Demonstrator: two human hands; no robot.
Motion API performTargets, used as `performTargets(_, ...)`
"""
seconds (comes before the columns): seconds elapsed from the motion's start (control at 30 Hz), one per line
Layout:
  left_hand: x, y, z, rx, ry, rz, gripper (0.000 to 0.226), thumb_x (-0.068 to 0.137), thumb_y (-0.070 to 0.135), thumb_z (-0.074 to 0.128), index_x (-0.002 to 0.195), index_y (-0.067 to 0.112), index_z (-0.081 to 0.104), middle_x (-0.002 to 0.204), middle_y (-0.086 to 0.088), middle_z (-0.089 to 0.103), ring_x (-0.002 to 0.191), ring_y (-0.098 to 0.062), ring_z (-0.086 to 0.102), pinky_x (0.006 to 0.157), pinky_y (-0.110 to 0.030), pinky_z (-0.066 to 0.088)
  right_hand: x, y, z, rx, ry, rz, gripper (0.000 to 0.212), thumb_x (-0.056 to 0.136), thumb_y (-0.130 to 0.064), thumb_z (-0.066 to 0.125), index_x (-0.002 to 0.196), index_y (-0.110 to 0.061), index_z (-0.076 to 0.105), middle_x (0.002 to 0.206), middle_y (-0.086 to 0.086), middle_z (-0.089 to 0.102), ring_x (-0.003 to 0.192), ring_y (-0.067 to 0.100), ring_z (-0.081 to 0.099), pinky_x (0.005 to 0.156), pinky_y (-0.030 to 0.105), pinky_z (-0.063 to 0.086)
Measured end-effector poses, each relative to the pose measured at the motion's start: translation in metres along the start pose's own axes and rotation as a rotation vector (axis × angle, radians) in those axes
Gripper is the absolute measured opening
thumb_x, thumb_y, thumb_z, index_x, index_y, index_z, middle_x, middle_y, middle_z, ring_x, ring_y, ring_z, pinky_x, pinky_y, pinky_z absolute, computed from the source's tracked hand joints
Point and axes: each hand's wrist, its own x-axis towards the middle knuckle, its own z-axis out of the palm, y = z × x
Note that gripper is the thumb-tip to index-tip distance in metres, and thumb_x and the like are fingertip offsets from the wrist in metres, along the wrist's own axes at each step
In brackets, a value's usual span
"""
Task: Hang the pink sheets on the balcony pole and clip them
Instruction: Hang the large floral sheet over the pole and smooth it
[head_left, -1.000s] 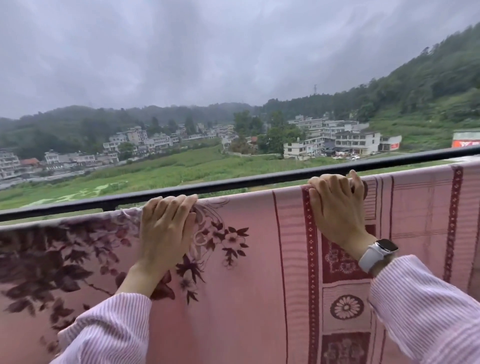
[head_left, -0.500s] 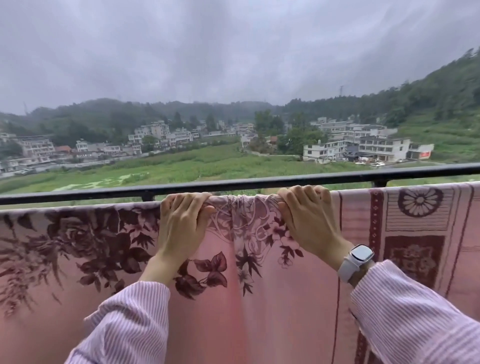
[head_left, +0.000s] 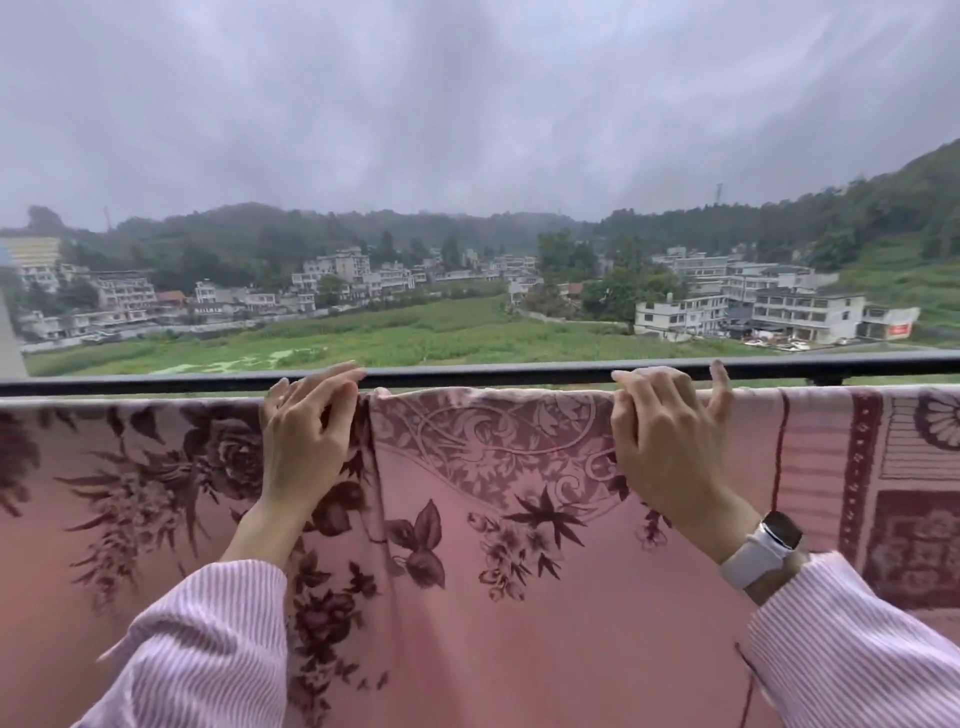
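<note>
Sheets (head_left: 519, 597): pink, floral print; draped over top edge just below rail, hanging down across full width. A fold line at approx. centre-left and a border-pattern section at right suggest overlap; exact count cannot be told.
Rail (head_left: 519, 373): 1, dark, horizontal, just behind sheet top edge.
Hands: 2.
Left hand (head_left: 306, 441): fingers curled, pinching sheet top edge at the fold; fingertips reach rail.
Right hand (head_left: 670, 441): fingers bent over sheet top edge, gripping cloth; 1 finger raised toward rail.
Sleeves (head_left: 218, 649): 2, pink-striped.
Watch (head_left: 763, 551): 1, white band, right wrist.
Change vs 0.5 s ago: hands now wider apart; scroll-pattern cloth between them, bunched before, now spread flat. Left hand no longer laid flat over the edge.
</note>
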Motion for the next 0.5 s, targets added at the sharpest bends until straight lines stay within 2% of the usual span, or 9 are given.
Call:
performTargets(0.1,0.004,-0.034,-0.021,0.162,-0.065,-0.016,0.037,0.084,0.038,0.043,0.111,0.021,0.063,0.116,0.000,0.064,0.115,-0.018,0.052,0.110,-0.042,0.011,0.000,-0.055,0.012,0.080,0.004,-0.155,0.036,0.087,-0.025,0.035,0.111,-0.012,0.058,0.105,0.002,0.067,0.099,0.019,0.061,0.109,0.059,0.017)
performTargets(0.17,0.009,-0.057,-0.036,0.149,-0.129,0.053,0.032,0.081,0.039,0.050,0.103,0.024,0.067,0.107,0.003,0.068,0.108,-0.018,0.057,0.108,-0.046,0.021,0.002,-0.099,0.024,0.105,-0.014,-0.226,0.038,0.087,-0.025,0.035,0.115,-0.011,0.057,0.108,0.003,0.066,0.102,0.018,0.060,0.109,0.056,0.022)
performTargets(0.27,0.024,-0.074,-0.050,-0.053,-0.157,0.100,0.016,0.076,0.029,0.067,0.090,0.023,0.072,0.089,0.005,0.071,0.089,-0.014,0.063,0.089,-0.047,0.046,0.002,-0.162,0.050,0.102,-0.076,-0.221,0.041,0.088,-0.028,0.033,0.120,-0.012,0.054,0.108,0.002,0.065,0.102,0.019,0.059,0.109,0.047,0.027)
performTargets(0.33,0.030,-0.068,-0.048,-0.125,-0.135,0.089,0.010,0.074,0.019,0.072,0.084,0.017,0.074,0.082,0.001,0.072,0.080,-0.013,0.064,0.082,-0.042,0.051,-0.002,-0.172,0.060,0.061,-0.115,-0.180,0.041,0.090,-0.030,0.032,0.122,-0.013,0.051,0.105,0.002,0.065,0.098,0.022,0.058,0.104,0.040,0.029)
performTargets(0.4,0.034,-0.083,-0.057,-0.088,-0.089,0.100,0.008,0.074,0.018,0.071,0.081,0.014,0.074,0.078,-0.004,0.073,0.075,-0.015,0.064,0.079,-0.039,0.050,-0.006,-0.173,0.066,-0.011,-0.121,-0.157,0.041,0.091,-0.030,0.030,0.124,-0.014,0.048,0.103,0.003,0.063,0.096,0.022,0.056,0.098,0.037,0.030)
performTargets(0.5,0.039,-0.130,-0.088,-0.007,0.033,0.116,0.014,0.074,0.022,0.067,0.080,0.012,0.073,0.076,-0.007,0.073,0.073,-0.020,0.066,0.074,-0.046,0.051,-0.009,-0.170,0.064,-0.068,-0.115,-0.131,0.043,0.092,-0.032,0.027,0.123,-0.011,0.049,0.103,0.005,0.061,0.096,0.024,0.052,0.096,0.036,0.029)
